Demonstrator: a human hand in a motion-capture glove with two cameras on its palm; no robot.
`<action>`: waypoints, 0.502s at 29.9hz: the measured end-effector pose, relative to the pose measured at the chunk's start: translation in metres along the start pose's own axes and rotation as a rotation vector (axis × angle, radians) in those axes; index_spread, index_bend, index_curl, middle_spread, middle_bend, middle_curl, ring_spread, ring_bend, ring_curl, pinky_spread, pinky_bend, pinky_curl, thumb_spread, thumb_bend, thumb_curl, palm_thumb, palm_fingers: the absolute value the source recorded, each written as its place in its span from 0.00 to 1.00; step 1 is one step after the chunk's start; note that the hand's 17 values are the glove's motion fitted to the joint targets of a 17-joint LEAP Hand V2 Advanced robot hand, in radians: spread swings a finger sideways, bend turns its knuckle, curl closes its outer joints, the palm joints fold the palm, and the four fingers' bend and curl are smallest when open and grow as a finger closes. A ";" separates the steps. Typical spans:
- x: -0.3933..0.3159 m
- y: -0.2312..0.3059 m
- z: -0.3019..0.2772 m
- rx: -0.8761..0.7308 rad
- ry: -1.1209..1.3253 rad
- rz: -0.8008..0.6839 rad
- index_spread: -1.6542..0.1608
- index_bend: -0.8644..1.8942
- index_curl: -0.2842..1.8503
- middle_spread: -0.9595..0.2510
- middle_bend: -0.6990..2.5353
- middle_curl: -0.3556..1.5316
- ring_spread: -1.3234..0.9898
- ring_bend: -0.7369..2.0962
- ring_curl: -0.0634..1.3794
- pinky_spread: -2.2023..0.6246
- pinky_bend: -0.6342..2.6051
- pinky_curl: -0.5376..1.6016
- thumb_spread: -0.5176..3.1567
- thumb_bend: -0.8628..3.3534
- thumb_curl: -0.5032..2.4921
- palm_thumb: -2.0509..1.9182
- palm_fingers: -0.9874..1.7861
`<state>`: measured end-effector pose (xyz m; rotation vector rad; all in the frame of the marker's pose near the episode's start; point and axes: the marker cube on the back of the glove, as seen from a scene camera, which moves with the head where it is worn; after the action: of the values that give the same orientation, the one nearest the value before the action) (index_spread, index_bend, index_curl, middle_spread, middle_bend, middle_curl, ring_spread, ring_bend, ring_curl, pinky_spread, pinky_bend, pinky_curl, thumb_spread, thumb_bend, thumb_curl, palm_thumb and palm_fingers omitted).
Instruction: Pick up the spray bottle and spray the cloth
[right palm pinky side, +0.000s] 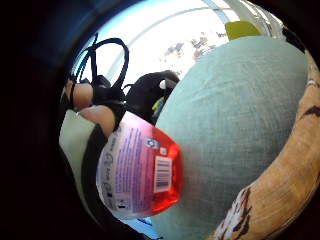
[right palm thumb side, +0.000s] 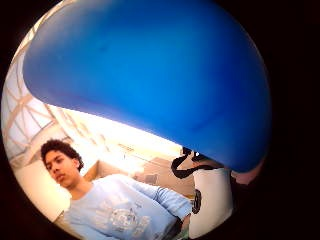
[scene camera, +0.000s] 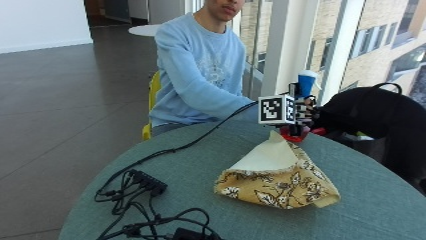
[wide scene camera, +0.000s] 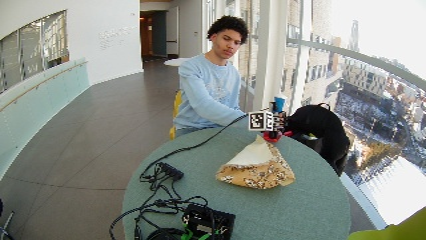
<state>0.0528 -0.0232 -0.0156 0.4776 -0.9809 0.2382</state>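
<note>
Red plastic and a blue cap mark the spray bottle (scene camera: 303, 100), which sits at the centre right of the outside view in my gloved right hand (scene camera: 303, 112). That hand is clamped on the bottle: in the little finger side palm view its fingers (right palm pinky side: 97, 107) curl round the labelled body, with the red base (right palm pinky side: 162, 175) hovering above the grey-green desk (right palm pinky side: 235, 120). The thumb side palm view is mostly filled by the blue cap (right palm thumb side: 150, 75), so the top of the bottle is close against the palm. I cannot tell where the nozzle faces.

The cloth (scene camera: 276, 177), cream on one side and floral yellow on the other, lies heaped on the desk (scene camera: 200, 190) in the lower centre of the outside view, just in front of the bottle and apart from it. A tangle of black cables (scene camera: 133, 200) lies at the lower left.

I judge the pick-up done and the spraying not yet begun. The next move calls for turning the nozzle toward the cloth, bringing it over the heap, and pressing the trigger.
</note>
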 end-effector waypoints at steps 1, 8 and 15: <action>0.001 0.002 0.000 -0.002 -0.002 0.000 0.78 0.36 0.29 0.70 0.30 0.43 0.53 0.40 0.30 0.80 0.27 0.42 0.38 0.20 0.36 0.73 0.74; 0.007 0.020 -0.004 -0.048 0.010 0.009 0.75 0.32 0.27 0.69 0.29 0.42 0.52 0.38 0.30 0.80 0.29 0.44 0.40 0.20 0.35 0.72 0.65; 0.014 0.036 -0.013 -0.065 0.027 0.024 0.72 0.28 0.21 0.70 0.31 0.43 0.52 0.42 0.31 0.80 0.32 0.44 0.40 0.19 0.33 0.71 0.56</action>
<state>0.0554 0.0142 -0.0002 0.4023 -0.9656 0.2325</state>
